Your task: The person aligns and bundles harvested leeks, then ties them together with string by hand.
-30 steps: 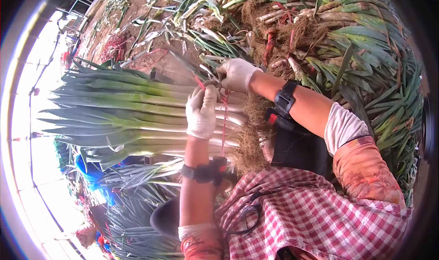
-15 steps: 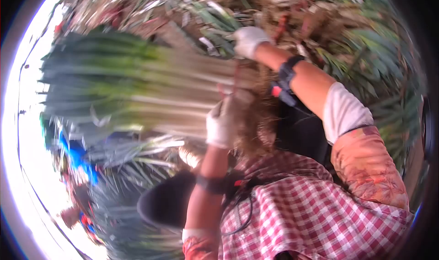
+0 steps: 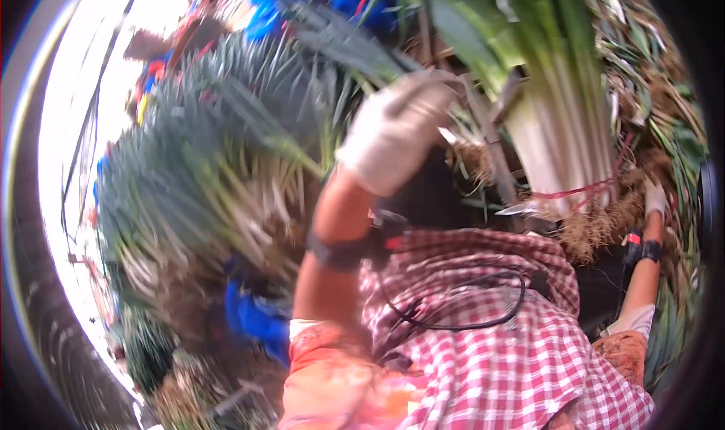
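A thick leek bundle stands upright at the right, its white stems bound near the roots by a red tie. My left hand, in a whitish glove, is raised left of the bundle, apart from its stems; motion smears its fingers, so its grip is unclear. Low at the right, my right hand, also gloved, is beside the bundle's brown roots with its fingers stretched out. A flat metal-like piece lies between my left hand and the bundle.
A large heap of leeks fills the left side. Blue material shows below it, and more blue at the top. Loose leaves and roots cover the ground at the right. A black cable loops across the checked cloth.
The view has swung left. The bundle went from lying sideways to upright at the right. My left hand has come off its tied end and risen; my right hand is now low by the roots.
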